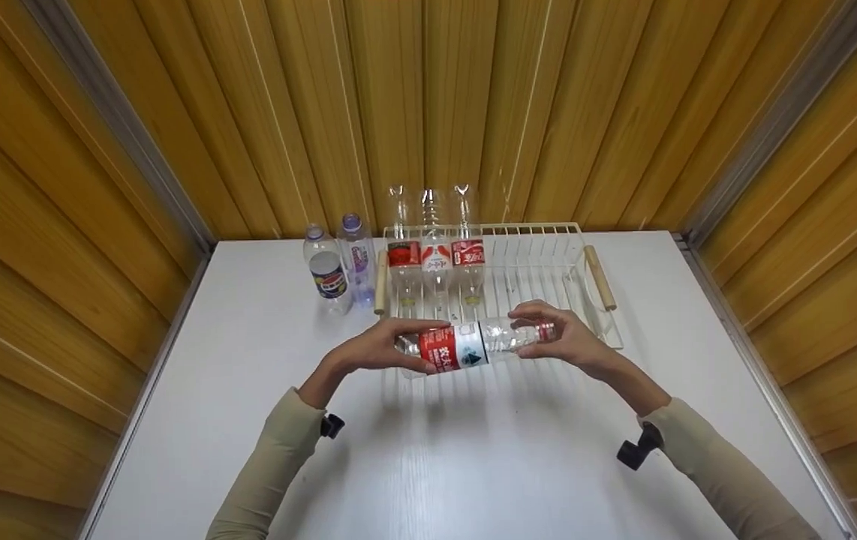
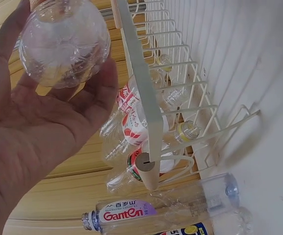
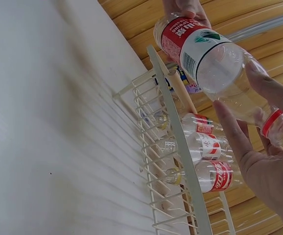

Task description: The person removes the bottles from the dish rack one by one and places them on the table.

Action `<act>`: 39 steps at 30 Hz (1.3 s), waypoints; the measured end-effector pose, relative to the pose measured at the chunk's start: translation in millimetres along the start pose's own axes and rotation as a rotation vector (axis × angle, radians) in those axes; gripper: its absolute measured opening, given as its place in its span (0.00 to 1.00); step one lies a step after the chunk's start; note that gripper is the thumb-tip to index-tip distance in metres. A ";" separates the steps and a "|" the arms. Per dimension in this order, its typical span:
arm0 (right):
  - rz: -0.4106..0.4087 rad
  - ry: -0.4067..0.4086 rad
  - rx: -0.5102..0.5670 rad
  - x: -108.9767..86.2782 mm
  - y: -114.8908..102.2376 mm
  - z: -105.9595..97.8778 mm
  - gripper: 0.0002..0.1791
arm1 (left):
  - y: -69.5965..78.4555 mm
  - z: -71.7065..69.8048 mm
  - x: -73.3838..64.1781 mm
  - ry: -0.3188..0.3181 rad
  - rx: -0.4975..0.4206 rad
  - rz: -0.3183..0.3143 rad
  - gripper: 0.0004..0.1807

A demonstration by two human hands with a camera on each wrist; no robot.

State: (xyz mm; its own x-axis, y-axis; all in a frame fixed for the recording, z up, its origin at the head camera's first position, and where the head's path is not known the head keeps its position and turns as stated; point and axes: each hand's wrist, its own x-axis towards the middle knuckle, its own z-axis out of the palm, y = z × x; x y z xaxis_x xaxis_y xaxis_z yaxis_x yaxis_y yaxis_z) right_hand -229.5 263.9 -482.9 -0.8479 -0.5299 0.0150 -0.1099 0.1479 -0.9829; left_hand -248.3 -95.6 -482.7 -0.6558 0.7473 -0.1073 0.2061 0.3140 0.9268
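Observation:
Both hands hold a clear plastic bottle (image 1: 471, 346) sideways above the front part of a white wire dish rack (image 1: 530, 226). Its label is red and white, and a red ring (image 3: 271, 122) circles the neck. My left hand (image 1: 387, 346) grips the base end, thumb and fingers on opposite sides. At the neck end, the right hand (image 1: 567, 341) has its thumb and fingers around the bottle. Behind, three empty bottles with red labels, one of them a middle bottle (image 1: 436, 259), stand upside down in the rack's left part.
Left of the rack, a bottle with a blue Pepsi-style label (image 1: 329, 274) and a purple-tinted Ganten bottle (image 1: 359, 259) stand upright on the white table (image 1: 428, 465). A wooden handle (image 1: 599, 277) sits on the rack's right side. Slatted wood walls (image 1: 458, 97) enclose the table.

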 end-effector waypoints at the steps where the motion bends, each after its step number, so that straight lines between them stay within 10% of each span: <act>1: -0.007 -0.011 -0.002 0.9 0.1 0.8 0.31 | 0.2 -0.1 -0.5 -0.010 0.012 0.001 0.39; 18: -0.064 -0.051 -0.031 11.0 -0.2 -15.0 0.31 | -2.0 -14.5 -21.9 0.060 0.077 0.016 0.40; 39: 0.121 0.197 -0.259 -14.3 11.7 -140.0 0.30 | -38.1 -61.0 -85.8 0.406 -0.081 -0.107 0.43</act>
State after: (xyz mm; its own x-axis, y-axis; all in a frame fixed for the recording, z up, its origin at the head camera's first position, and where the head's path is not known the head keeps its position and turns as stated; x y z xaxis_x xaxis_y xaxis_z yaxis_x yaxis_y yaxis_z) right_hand -291.3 390.1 -468.9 -0.9438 -0.3282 -0.0384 -0.1094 0.4200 -0.9009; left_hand -244.1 -207.4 -486.9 -0.9066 0.4164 -0.0692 0.0739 0.3179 0.9452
